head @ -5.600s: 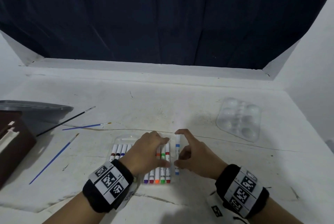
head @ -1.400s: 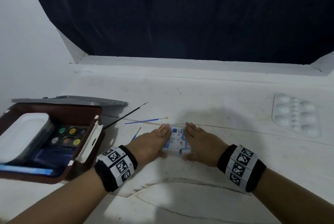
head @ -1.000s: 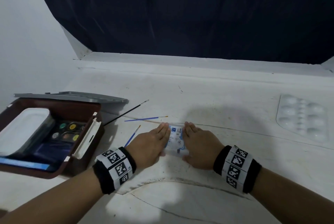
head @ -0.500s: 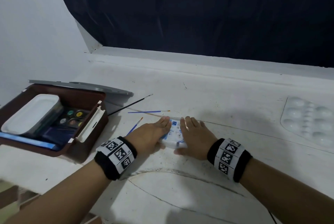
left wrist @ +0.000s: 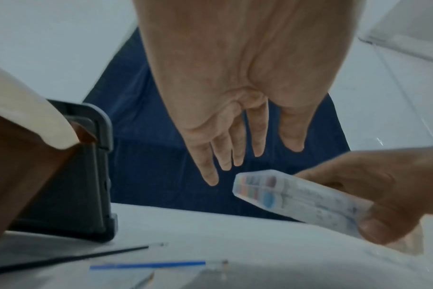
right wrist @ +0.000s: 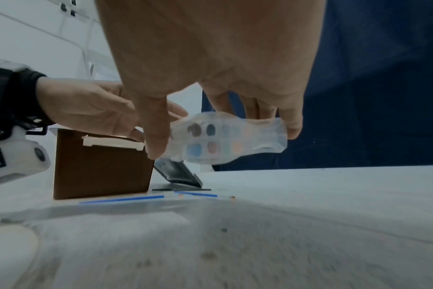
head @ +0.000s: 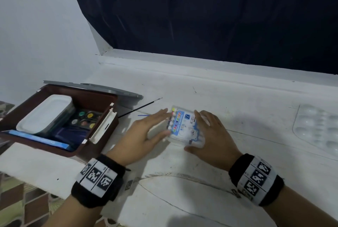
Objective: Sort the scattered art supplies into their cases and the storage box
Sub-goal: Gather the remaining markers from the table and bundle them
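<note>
Right now I see the brown storage box standing open on the white table, its grey lid tipped back behind it. Inside it lie a white tray, a set of round paint pans and something dark blue along the near side that I cannot make out. Just right of the box is the clear marker case, closed, with coloured marker caps showing through its end and a "color pen" label on top.

My right hand grasps the case, thumb on the near edge and fingers curled over the far edge, and the wrist views show it lifted clear of the table and tilted. My left hand is flat and released, fingers straight and close together, between the box and the case; the left wrist view shows a gap between its fingertips and the case.

Between the box and the case, a black paintbrush lies on the table, with a blue paintbrush beside it, mostly hidden behind my left hand. A clear paint palette sits well to the right of the box, past the case.

Compared with half a second ago, the case has left the table, where both hands lay pressed against its sides, and the left hand has let go. Five seconds back the case lay open with markers in a row.
</note>
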A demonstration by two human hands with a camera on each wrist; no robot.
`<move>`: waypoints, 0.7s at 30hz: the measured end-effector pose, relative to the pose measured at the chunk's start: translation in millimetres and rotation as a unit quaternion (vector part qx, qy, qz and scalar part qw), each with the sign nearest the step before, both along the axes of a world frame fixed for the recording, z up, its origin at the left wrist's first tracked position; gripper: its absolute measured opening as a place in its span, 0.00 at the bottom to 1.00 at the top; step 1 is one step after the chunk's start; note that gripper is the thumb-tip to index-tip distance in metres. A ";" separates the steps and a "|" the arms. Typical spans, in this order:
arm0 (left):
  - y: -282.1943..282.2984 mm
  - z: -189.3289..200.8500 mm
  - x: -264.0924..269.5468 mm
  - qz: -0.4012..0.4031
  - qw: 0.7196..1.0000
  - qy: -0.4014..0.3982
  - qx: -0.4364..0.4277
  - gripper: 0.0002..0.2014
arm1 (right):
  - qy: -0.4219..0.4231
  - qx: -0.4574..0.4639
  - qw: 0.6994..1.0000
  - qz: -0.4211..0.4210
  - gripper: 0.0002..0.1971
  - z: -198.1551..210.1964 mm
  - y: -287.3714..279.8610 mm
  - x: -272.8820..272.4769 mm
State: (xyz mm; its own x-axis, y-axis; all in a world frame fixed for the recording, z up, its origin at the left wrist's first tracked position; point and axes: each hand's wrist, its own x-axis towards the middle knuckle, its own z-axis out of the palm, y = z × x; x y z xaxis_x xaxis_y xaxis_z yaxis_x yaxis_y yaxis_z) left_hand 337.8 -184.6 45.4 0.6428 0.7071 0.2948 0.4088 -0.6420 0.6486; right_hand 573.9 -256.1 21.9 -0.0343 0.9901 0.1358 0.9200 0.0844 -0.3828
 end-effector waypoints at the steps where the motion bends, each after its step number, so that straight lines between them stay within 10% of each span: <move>1: -3.8 9.1 -6.2 0.015 1.000 -0.028 -0.002 0.23 | 0.018 0.014 1.000 -0.001 0.56 4.2 -1.5 -3.4; 12: -12.2 51.6 -129.9 0.147 0.972 -0.180 -0.026 0.12 | 0.087 0.143 0.985 0.044 0.51 47.1 16.5 -96.6; 21: 68.7 43.4 -280.4 0.127 0.991 -0.010 0.037 0.11 | 0.027 0.057 0.997 0.037 0.49 74.2 62.3 -223.5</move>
